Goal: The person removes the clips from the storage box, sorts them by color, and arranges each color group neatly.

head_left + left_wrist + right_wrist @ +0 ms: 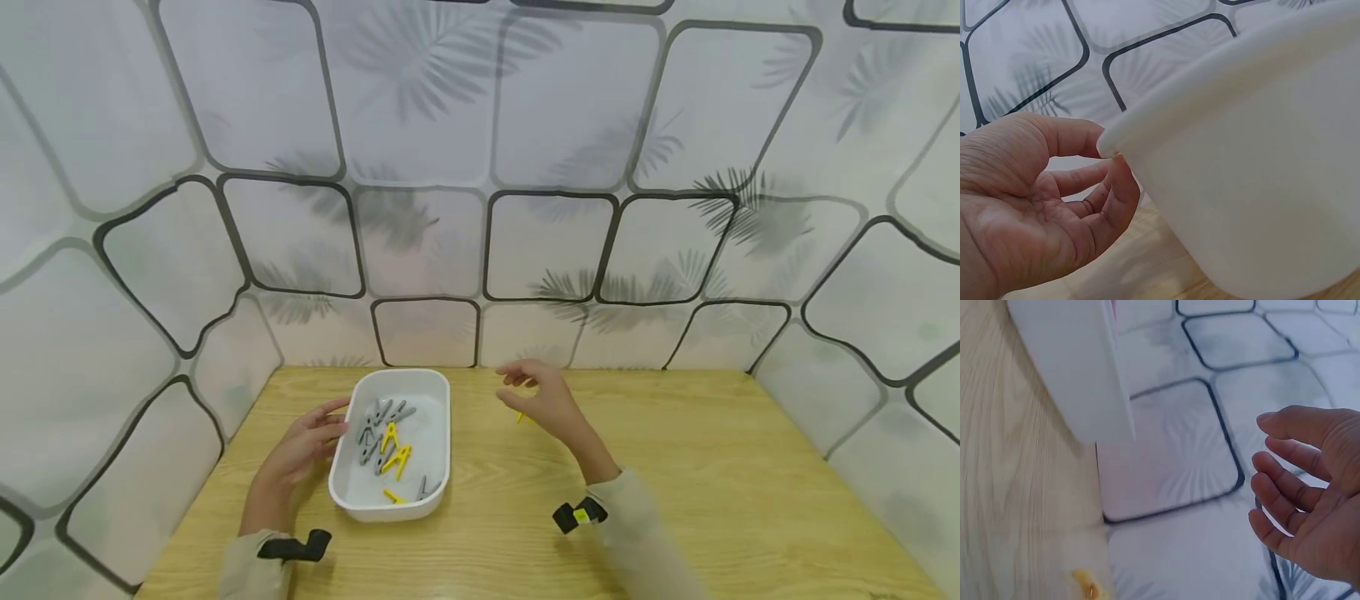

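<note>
A white plastic tub (442,442) stands on the table, with grey clothespins (367,433) and yellow clothespins (397,460) lying loose inside. At its left side, my left hand (303,446) holds the rim. The left wrist view shows that hand's (1041,200) fingers bent at the lip of the tub (1241,169), one above its edge and others below. My right hand (543,400) is to the right of the tub, raised over the table, its fingers loosely bent and apart with nothing between them. A yellow clothespin (1089,584) lies on the table beneath it, mostly hidden in the head view.
The wooden table (675,467) reaches back to a patterned wall covering (551,246) with dark outlines and leaf prints, which also closes in both sides. Dark straps with small devices sit on the left sleeve (255,567) and the right sleeve (637,525).
</note>
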Motion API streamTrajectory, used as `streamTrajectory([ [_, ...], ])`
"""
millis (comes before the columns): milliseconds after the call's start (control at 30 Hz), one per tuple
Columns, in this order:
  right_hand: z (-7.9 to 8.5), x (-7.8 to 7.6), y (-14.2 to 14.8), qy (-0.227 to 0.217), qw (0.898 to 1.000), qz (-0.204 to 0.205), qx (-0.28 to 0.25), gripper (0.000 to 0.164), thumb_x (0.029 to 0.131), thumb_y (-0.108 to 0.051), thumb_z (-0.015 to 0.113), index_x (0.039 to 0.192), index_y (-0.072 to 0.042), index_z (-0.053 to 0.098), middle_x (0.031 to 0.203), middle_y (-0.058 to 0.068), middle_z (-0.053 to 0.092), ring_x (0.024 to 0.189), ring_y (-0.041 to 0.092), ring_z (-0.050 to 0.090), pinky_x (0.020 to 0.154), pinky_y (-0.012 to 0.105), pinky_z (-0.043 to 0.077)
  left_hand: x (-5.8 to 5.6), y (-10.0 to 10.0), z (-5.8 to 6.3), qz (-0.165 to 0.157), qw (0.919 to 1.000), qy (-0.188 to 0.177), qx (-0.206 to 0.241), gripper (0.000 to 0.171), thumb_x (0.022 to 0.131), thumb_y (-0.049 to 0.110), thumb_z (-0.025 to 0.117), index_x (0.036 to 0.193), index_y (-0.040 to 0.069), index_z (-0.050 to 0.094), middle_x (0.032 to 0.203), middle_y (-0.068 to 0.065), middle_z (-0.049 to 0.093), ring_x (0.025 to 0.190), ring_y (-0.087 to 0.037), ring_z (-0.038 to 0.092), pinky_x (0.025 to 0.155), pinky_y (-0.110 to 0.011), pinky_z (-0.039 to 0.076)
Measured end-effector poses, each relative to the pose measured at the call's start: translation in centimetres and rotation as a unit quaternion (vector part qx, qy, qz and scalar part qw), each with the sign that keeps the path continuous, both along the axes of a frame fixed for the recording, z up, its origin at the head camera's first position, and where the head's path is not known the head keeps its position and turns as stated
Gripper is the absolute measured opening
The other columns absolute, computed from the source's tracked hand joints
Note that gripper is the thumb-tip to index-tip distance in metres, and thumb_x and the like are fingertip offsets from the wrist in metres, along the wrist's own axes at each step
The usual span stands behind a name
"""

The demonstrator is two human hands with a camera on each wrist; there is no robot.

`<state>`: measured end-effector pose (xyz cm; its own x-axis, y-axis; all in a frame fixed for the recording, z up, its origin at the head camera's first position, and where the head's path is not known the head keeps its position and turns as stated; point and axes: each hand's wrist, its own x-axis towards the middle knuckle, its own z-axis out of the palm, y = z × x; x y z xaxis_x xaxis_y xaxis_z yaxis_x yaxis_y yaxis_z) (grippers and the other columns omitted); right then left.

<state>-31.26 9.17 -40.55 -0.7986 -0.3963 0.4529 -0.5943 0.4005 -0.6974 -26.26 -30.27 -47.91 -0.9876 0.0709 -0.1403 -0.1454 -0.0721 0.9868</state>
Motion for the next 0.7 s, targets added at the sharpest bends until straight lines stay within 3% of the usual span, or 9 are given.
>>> streamTrajectory([
  [133, 0.7, 0.9, -2.8, 0.02, 0.998, 0.05, 0.039, 0.03, 0.09, -0.011, 0.078, 0.118, -0.007, 0.072, 0.105, 0.011, 0.071, 0.097, 0.028, 0.066, 0.086, 0.04, 0.053, 0.0, 0.0, 0.1, -0.011, 0.9999, 0.001, 0.006, 0.058, 0.101, 0.007, 0.06, 0.155, 0.002, 0.037, 0.109, 0.004, 0.062, 0.096, -0.006, 0.065, 0.082, -0.023, 0.058],
  [267, 1.2, 1.4, -6.1, 0.031, 0.985, 0.126, 0.112, 0.026, 0.091, -0.012, 0.077, 0.116, -0.007, 0.072, 0.107, 0.008, 0.072, 0.097, 0.022, 0.065, 0.087, 0.031, 0.054, 0.0, 0.0, 0.0, -0.019, 0.9997, 0.002, 0.013, 0.061, 0.102, 0.007, 0.059, 0.156, 0.002, 0.033, 0.108, 0.005, 0.062, 0.097, -0.007, 0.066, 0.083, -0.024, 0.057],
  [400, 1.5, 1.7, -9.0, 0.023, 0.962, 0.184, 0.2, 0.024, 0.092, -0.013, 0.076, 0.115, -0.01, 0.073, 0.107, 0.005, 0.071, 0.097, 0.014, 0.063, 0.088, 0.027, 0.053, -0.1, 0.0, 0.0, -0.021, 0.9996, 0.002, 0.016, 0.063, 0.103, 0.008, 0.058, 0.158, 0.001, 0.029, 0.108, 0.005, 0.062, 0.097, -0.005, 0.065, 0.083, -0.023, 0.057],
  [533, 1.4, 1.6, -11.2, 0.037, 0.931, 0.211, 0.294, 0.025, 0.092, -0.015, 0.076, 0.116, -0.009, 0.073, 0.104, 0.005, 0.07, 0.095, 0.013, 0.061, 0.085, 0.02, 0.049, -0.1, -0.1, -0.1, -0.022, 0.9997, 0.005, 0.013, 0.062, 0.103, 0.009, 0.058, 0.157, 0.002, 0.031, 0.108, 0.006, 0.063, 0.097, -0.005, 0.065, 0.083, -0.023, 0.057],
  [700, 0.6, 1.2, -12.9, 0.041, 0.905, 0.235, 0.351, 0.026, 0.09, -0.013, 0.078, 0.115, -0.008, 0.074, 0.101, 0.007, 0.071, 0.093, 0.017, 0.062, 0.08, 0.018, 0.044, 0.0, -0.2, -0.3, -0.026, 0.9994, 0.012, 0.016, 0.055, 0.103, 0.008, 0.057, 0.154, 0.005, 0.038, 0.107, 0.007, 0.064, 0.099, -0.005, 0.066, 0.085, -0.024, 0.057],
])
